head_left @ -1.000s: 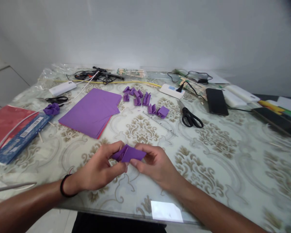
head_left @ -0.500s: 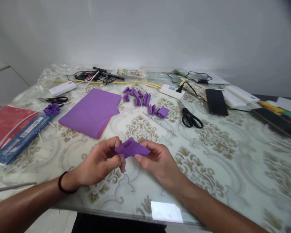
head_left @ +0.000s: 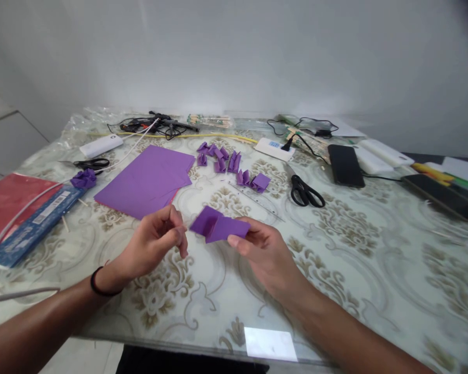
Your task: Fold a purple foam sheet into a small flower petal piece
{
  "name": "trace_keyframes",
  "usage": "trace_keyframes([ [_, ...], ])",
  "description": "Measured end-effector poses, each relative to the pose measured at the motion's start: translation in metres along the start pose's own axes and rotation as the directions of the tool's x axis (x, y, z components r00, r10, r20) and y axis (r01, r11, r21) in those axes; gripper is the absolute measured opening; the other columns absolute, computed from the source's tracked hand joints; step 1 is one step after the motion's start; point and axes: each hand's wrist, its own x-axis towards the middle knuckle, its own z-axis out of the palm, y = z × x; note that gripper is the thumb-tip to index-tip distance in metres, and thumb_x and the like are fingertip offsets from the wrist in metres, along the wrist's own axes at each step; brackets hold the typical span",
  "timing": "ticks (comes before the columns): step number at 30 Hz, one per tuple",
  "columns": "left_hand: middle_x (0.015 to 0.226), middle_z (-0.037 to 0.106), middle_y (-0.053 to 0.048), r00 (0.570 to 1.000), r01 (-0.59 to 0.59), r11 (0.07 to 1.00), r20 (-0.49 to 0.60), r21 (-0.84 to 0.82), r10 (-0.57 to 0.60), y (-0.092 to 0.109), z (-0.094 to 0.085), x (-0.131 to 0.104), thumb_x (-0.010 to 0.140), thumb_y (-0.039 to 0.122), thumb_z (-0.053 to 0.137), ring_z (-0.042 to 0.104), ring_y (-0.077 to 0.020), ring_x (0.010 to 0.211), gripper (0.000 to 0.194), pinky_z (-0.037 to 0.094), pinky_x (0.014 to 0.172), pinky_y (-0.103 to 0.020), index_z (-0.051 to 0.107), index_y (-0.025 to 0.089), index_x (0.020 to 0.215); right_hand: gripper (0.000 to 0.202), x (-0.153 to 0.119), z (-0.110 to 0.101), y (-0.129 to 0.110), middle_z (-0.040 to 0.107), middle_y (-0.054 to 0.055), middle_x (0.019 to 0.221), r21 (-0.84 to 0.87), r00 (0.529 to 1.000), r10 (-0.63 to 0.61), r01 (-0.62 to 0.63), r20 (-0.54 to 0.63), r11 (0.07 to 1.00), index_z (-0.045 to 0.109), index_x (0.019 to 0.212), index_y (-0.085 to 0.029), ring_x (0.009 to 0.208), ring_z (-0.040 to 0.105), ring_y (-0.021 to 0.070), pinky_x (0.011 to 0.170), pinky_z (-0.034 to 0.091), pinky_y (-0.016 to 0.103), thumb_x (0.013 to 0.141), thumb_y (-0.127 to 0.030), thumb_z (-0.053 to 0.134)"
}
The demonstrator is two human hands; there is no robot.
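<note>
A folded piece of purple paper (head_left: 228,229) is pinched at its right end by my right hand (head_left: 263,249), thumb in front and fingers behind. Its left half stands bent up from a crease, so the piece looks like two joined panels. Just left of it, my left hand (head_left: 152,246) hovers with loosely curled fingers and holds nothing; the fingertips are close to the paper's left corner. Beyond my hands lie several small folded purple paper pieces (head_left: 220,164). A stack of purple sheets (head_left: 148,176), with red showing at its edge, lies to the left.
Black-handled scissors (head_left: 306,192) and a clear ruler (head_left: 255,201) lie past my right hand. A white power strip (head_left: 275,149), a phone (head_left: 346,165) and cables are behind. At left are a crumpled purple paper (head_left: 83,178), more scissors (head_left: 91,163) and a red-and-blue packet (head_left: 27,213).
My left hand has let go of the folded purple paper and drawn back to the left. The paper, still in my right hand, has opened out at its crease and moved slightly right and up.
</note>
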Motion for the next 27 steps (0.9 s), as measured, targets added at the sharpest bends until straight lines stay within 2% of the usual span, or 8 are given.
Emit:
trace_keyframes([
  [2, 0.067, 0.069, 0.002, 1.000, -0.003, 1.000, 0.013, 0.017, 0.003, 0.001, -0.003, 0.001, 0.097, 0.025, 0.063, 0.067, -0.0135, 0.060, 0.014, 0.053, 0.063, -0.027, 0.056, 0.018, 0.087, 0.024, 0.001, -0.001, -0.001, 0.067, 0.001, 0.080, 0.002, 1.000, -0.006, 0.005, 0.019, 1.000, 0.075, 0.083, -0.023, 0.077, 0.058, 0.0191, 0.071, 0.048, 0.031, 0.081, -0.044, 0.087],
  [4, 0.082, 0.069, -0.001, 0.996, 0.024, 1.000, 0.085, -0.006, -0.023, 0.001, -0.003, 0.000, 0.098, 0.029, 0.066, 0.069, -0.0146, 0.069, 0.014, 0.055, 0.068, -0.028, 0.060, 0.017, 0.102, 0.023, 0.000, -0.001, -0.002, 0.068, 0.001, 0.080, 0.016, 0.999, 0.001, -0.001, 0.054, 1.000, 0.075, 0.084, -0.022, 0.077, 0.058, 0.0185, 0.073, 0.048, 0.031, 0.083, -0.042, 0.086],
  [7, 0.112, 0.064, -0.005, 0.986, 0.060, 0.998, 0.157, -0.024, -0.056, -0.001, -0.002, -0.003, 0.096, 0.034, 0.073, 0.070, -0.0165, 0.086, 0.037, 0.057, 0.074, -0.030, 0.055, 0.023, 0.126, 0.020, -0.001, 0.001, -0.001, 0.069, 0.001, 0.082, 0.026, 0.996, 0.018, -0.021, 0.084, 0.999, 0.075, 0.084, -0.021, 0.078, 0.060, 0.0175, 0.077, 0.048, 0.031, 0.084, -0.038, 0.087],
  [9, 0.122, 0.056, -0.004, 0.988, 0.057, 0.998, 0.143, -0.026, -0.052, -0.002, 0.000, -0.004, 0.093, 0.032, 0.078, 0.068, -0.0165, 0.094, 0.045, 0.058, 0.077, -0.029, 0.051, 0.027, 0.129, 0.020, -0.002, 0.001, -0.001, 0.070, 0.001, 0.084, 0.028, 0.995, 0.037, -0.039, 0.090, 0.999, 0.076, 0.086, -0.021, 0.080, 0.062, 0.0178, 0.078, 0.049, 0.031, 0.085, -0.037, 0.086],
  [12, 0.120, 0.052, -0.001, 0.990, 0.042, 0.996, 0.137, -0.075, -0.031, -0.005, 0.004, -0.004, 0.090, 0.023, 0.082, 0.066, -0.0138, 0.095, 0.049, 0.057, 0.078, -0.026, 0.048, 0.030, 0.124, 0.020, -0.002, 0.002, -0.001, 0.071, 0.002, 0.084, 0.038, 0.995, 0.060, -0.063, 0.085, 0.997, 0.076, 0.088, -0.022, 0.079, 0.062, 0.0184, 0.074, 0.050, 0.031, 0.086, -0.039, 0.085],
  [18, 0.102, 0.059, 0.004, 0.984, 0.012, 0.961, 0.176, -0.277, 0.038, -0.011, 0.009, -0.004, 0.095, 0.013, 0.076, 0.064, -0.0091, 0.082, 0.046, 0.050, 0.070, -0.020, 0.043, 0.032, 0.120, 0.022, -0.002, 0.005, -0.002, 0.070, 0.001, 0.081, 0.053, 0.990, 0.107, -0.112, 0.091, 0.992, 0.073, 0.086, -0.022, 0.076, 0.061, 0.0180, 0.072, 0.050, 0.031, 0.084, -0.039, 0.087],
  [24, 0.098, 0.072, -0.003, 0.994, -0.007, 0.999, 0.113, -0.039, 0.011, -0.001, 0.009, -0.009, 0.107, 0.026, 0.061, 0.067, -0.0136, 0.081, 0.035, 0.050, 0.066, -0.022, 0.052, 0.026, 0.141, 0.031, -0.001, 0.004, 0.001, 0.057, -0.003, 0.072, 0.044, 0.989, 0.139, -0.141, 0.045, 0.989, 0.065, 0.076, -0.021, 0.069, 0.050, 0.0153, 0.067, 0.040, 0.029, 0.082, -0.041, 0.088],
  [27, 0.107, 0.077, -0.007, 0.994, -0.007, 0.998, 0.113, 0.068, 0.000, 0.004, 0.009, -0.013, 0.109, 0.030, 0.057, 0.072, -0.0190, 0.092, 0.036, 0.056, 0.075, -0.027, 0.055, 0.024, 0.144, 0.032, 0.000, 0.004, 0.000, 0.053, -0.003, 0.071, 0.033, 0.991, 0.131, -0.132, 0.040, 0.991, 0.064, 0.075, -0.021, 0.070, 0.046, 0.0149, 0.065, 0.037, 0.029, 0.082, -0.041, 0.088],
])
